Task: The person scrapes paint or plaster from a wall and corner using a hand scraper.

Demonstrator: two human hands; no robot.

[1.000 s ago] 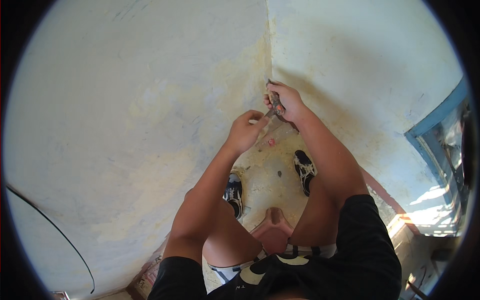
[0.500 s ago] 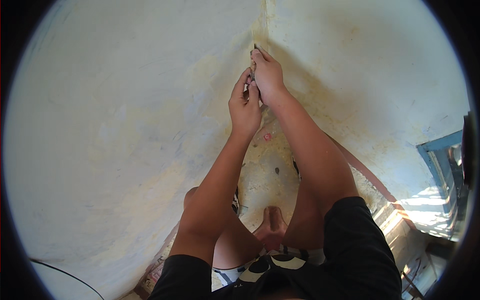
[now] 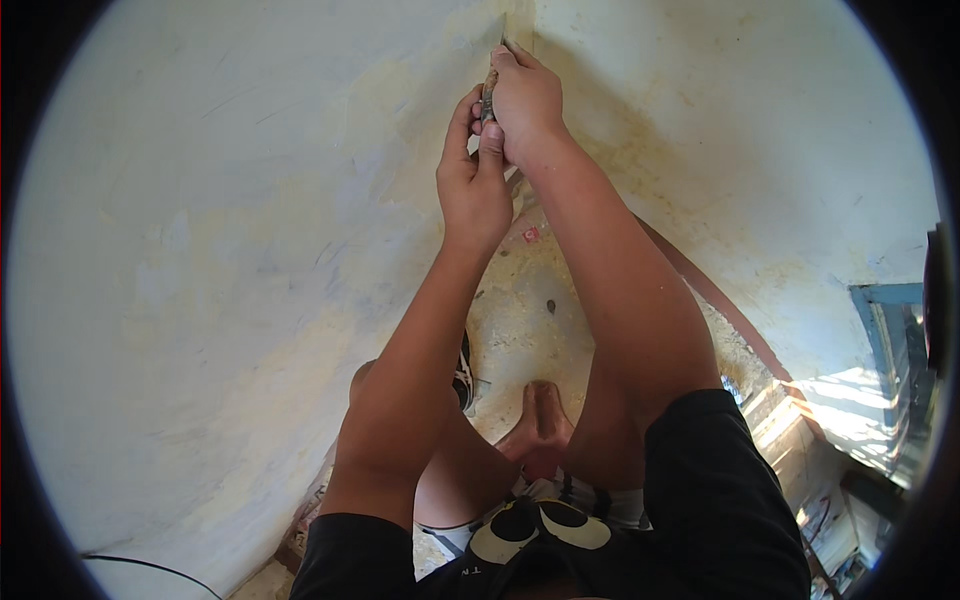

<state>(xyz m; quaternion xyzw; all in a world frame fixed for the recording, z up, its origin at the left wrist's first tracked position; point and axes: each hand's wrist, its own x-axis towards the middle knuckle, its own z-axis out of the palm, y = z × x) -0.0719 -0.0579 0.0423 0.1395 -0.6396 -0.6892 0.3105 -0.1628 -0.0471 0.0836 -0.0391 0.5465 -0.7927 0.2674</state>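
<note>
My right hand [image 3: 530,105] is closed on a scraper with a worn, stained handle [image 3: 488,95], its thin metal blade [image 3: 505,30] against the yellowed seam where two whitish walls meet. Just below and left, my left hand [image 3: 475,185] curls its fingers and thumb around the lower part of the same tool, touching my right hand. The palms and part of the tool are hidden.
Pale walls [image 3: 220,200] rise on both sides. Below are a dusty floor [image 3: 520,300], a pink plastic stool [image 3: 545,425] between my legs and a dark shoe [image 3: 462,375]. A blue frame [image 3: 880,295] is at the right, a black cable [image 3: 140,560] at lower left.
Both hands have moved upward along the corner with the scraper. My left hand, lower and further apart a second ago, has come up against my right hand and the handle.
</note>
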